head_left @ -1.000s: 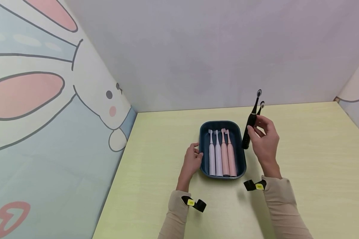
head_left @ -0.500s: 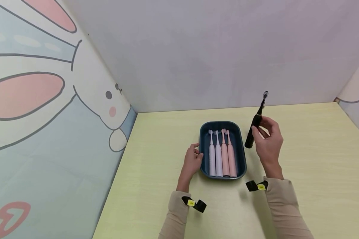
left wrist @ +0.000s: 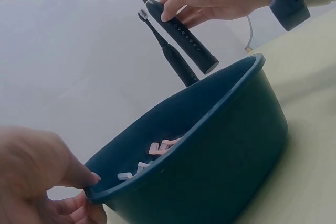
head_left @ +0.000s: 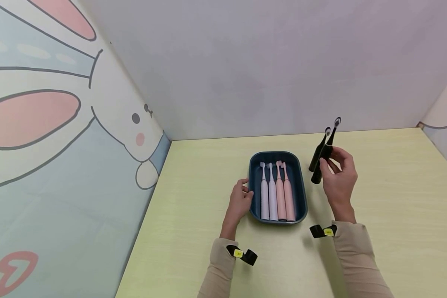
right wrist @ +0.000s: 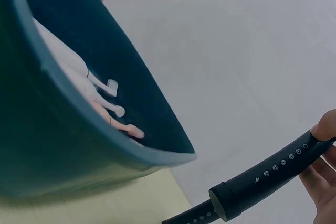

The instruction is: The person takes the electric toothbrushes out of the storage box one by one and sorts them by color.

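"While the left hand point(head_left: 240, 199) pinches the tub point(left wrist: 220, 166) by its rim, what's the right hand point(head_left: 340, 179) holding?"

"A black toothbrush point(left wrist: 184, 38), pinched just right of the tub; a second black toothbrush point(left wrist: 179, 65) is just beside it. Four paler toothbrushes point(head_left: 280, 200) lie inside."

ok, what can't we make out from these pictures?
Left wrist: handles of pale toothbrushes in the basin, hidden by its near wall.
Left wrist: bottom of rear black toothbrush, behind the basin's rim.
Right wrist: head of held black toothbrush, cut off by right edge.
Head: print on left yellow tag, too small.
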`<state>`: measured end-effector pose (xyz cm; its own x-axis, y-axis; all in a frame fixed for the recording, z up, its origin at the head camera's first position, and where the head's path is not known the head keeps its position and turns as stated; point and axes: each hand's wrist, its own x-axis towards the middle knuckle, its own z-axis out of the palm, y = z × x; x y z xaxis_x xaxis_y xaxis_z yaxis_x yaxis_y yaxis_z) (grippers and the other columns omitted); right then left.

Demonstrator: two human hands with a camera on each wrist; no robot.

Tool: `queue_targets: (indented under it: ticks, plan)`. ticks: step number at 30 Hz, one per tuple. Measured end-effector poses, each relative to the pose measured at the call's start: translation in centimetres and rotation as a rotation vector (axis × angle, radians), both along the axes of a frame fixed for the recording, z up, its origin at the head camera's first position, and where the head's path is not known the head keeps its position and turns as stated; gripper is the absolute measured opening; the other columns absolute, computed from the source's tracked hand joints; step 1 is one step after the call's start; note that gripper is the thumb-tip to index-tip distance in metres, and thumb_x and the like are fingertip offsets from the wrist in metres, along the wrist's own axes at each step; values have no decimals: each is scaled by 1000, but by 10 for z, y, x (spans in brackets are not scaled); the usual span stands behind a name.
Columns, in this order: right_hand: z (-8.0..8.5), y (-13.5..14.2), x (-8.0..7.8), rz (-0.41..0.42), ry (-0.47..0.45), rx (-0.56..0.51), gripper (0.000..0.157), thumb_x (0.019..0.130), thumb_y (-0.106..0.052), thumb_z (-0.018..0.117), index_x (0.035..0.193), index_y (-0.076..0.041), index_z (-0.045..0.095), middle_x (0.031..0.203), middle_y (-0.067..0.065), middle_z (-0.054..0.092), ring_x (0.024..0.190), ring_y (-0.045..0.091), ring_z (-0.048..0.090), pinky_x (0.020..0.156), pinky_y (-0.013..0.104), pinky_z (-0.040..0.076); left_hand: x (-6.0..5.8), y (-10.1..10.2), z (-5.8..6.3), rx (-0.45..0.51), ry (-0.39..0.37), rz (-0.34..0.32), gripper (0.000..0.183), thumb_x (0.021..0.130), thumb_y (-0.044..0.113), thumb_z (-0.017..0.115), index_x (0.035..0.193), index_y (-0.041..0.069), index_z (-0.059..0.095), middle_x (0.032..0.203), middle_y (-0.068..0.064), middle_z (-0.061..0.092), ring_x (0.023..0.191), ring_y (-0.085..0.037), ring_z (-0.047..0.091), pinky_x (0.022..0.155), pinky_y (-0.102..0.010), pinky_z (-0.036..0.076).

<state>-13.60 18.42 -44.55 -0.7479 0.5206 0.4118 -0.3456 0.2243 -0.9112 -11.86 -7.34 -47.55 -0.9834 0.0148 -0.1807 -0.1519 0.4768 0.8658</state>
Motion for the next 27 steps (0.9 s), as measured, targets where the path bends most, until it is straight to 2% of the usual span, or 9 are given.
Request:
queue_targets:
  ticks: [27]
  plan:
    - [-28,19,-15,-50,29,-4,39,85,2,64,123,-3,56,114,-4,56,107,13,59,90,18,49,0,-1,-3,-7,18,-11,43,95,7,55,137,8,47,96,-7,52,73,-13,51,63,-25,44]
